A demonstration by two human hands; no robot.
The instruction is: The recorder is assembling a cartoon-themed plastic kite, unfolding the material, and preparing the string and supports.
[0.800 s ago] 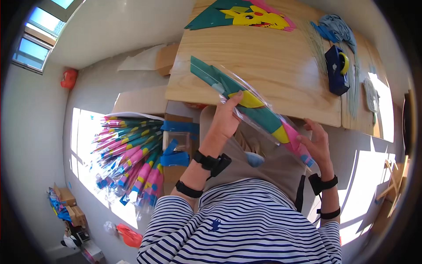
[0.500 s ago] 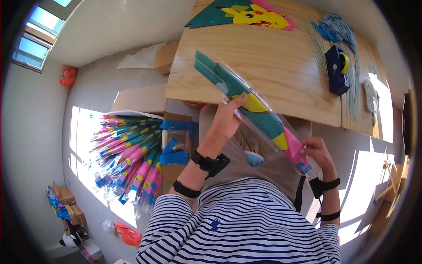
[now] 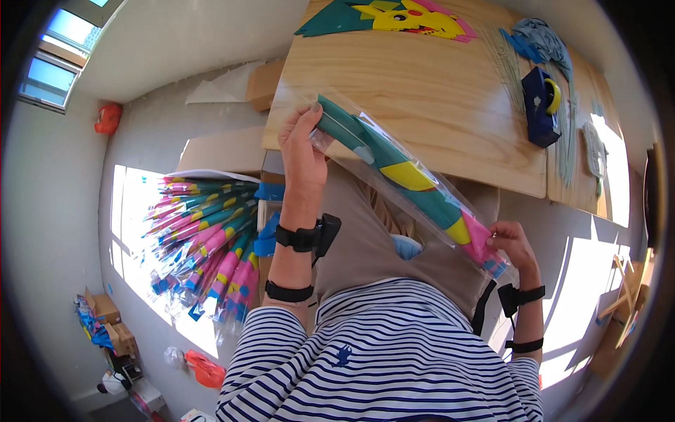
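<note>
A rolled kite [image 3: 404,172], green, yellow and pink, slants across my lap inside a clear plastic sleeve. Its upper end lies at the table's near edge, where my left hand [image 3: 302,144] closes on the sleeve and the green tip, thumb on top. At the lower pink end, my right hand [image 3: 513,243] pinches the sleeve between thumb and fingers. Blue bits show in the sleeve just below that hand. A flat, unrolled kite sheet with a yellow cartoon figure [image 3: 418,21] rests on the far part of the table.
The wooden table [image 3: 394,77] carries a blue tape dispenser [image 3: 540,109], thin rods [image 3: 508,63] and a crumpled grey-blue cloth [image 3: 545,42] at right. A large pile of sleeved kites [image 3: 204,243] fills the left side beside cardboard. An orange bag [image 3: 205,369] sits on the floor.
My left hand has slid from the kite's middle up and left to its green upper end. The kite has shifted slightly down and right, with my right hand still at the pink end.
</note>
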